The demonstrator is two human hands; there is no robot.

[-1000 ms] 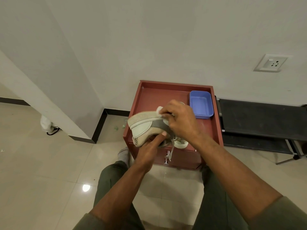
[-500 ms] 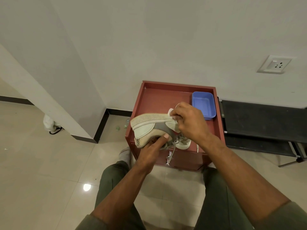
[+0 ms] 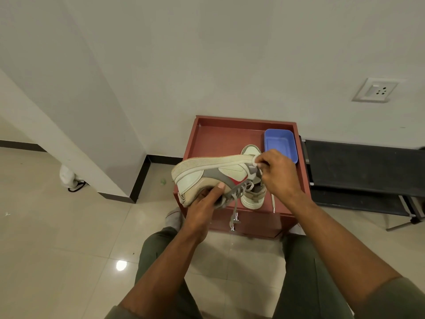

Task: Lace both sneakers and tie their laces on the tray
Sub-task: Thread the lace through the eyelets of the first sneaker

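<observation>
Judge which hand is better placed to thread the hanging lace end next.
Right, probably. The left hand is cupped under the sneaker, supporting it; letting go would drop it. The right hand only pinches near the collar, so it can release and reach the lace dangling below.

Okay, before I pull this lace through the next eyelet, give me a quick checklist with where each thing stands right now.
1. Held sneaker steady: ok, left hand grips its underside, sole turned up.
2. Lace pinched: cannot tell, right hand closes at the heel end, fingertips hide it.
3. Loose lace end free: ok, it dangles over the tray's front edge.
4. Second sneaker on the red tray: ok, behind the held one.
5. Spare lace within reach: ok, lying on the tray.
6. Blue bin out of the way: ok, at the tray's back right corner.
</observation>
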